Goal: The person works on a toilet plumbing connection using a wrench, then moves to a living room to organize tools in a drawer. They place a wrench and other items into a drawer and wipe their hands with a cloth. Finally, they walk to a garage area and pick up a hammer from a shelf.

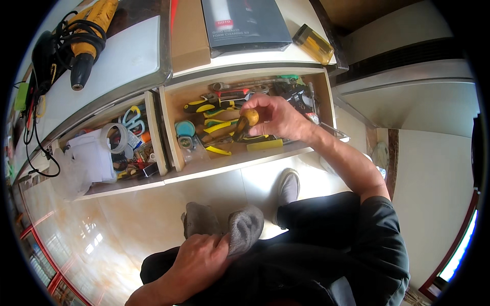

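Fingers (pixel 259 104) of the right hand (pixel 275 116) are clamped on a yellow-handled screwdriver (pixel 246 124), lifted just above the tools in the open right drawer (pixel 326 97), at twelve o'clock from the seated person. Nearer, at six o'clock, the left hand (pixel 196 262) rests on the knee, fingers curled together on a grey cloth (pixel 245 227). At ten o'clock, the left drawer (pixel 155 132) holds scissors (pixel 133 118) and tape. Farther, on the counter at eleven o'clock, lies a yellow power drill (pixel 89 30); a dark box (pixel 245 23) sits at twelve
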{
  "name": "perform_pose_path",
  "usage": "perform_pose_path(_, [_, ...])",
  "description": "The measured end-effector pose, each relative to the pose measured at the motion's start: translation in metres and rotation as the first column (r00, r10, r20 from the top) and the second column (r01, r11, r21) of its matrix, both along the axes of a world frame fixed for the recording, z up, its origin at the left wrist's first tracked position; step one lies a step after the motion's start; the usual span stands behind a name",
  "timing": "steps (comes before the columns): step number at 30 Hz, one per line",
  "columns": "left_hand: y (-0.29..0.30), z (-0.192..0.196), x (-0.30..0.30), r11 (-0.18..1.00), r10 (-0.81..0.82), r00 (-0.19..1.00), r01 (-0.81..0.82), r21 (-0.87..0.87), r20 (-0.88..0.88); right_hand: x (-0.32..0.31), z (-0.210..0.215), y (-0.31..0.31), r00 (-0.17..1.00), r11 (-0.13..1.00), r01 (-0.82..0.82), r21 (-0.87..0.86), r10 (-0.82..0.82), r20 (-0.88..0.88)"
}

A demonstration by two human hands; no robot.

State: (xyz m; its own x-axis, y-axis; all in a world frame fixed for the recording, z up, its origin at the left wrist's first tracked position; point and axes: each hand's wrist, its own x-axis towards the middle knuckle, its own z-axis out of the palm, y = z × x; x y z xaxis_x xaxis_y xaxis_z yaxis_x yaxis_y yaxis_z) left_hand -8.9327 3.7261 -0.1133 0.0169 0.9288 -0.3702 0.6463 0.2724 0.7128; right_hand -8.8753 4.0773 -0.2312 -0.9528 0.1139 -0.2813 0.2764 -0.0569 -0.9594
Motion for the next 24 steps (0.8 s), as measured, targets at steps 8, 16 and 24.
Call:
perform_pose_path(8, [0.003,0.001,-0.001,1.000,-0.028,0.999,0.027,-0.012,-0.035,0.002,0.023,-0.017,0.992,0.965,-0.107,-0.240,0.121,0.043])
perform_pose_path(16, [-0.002,0.005,0.003,0.999,-0.036,0.999,0.035,-0.018,-0.040,0.008,0.024,-0.029,0.964,0.949,-0.261,-0.177,0.266,0.003])
perform_pose_path(24, [-0.009,0.005,0.007,1.000,-0.024,0.998,0.023,-0.020,-0.054,0.012,0.019,-0.022,0.968,0.919,-0.245,-0.308,0.252,-0.018])
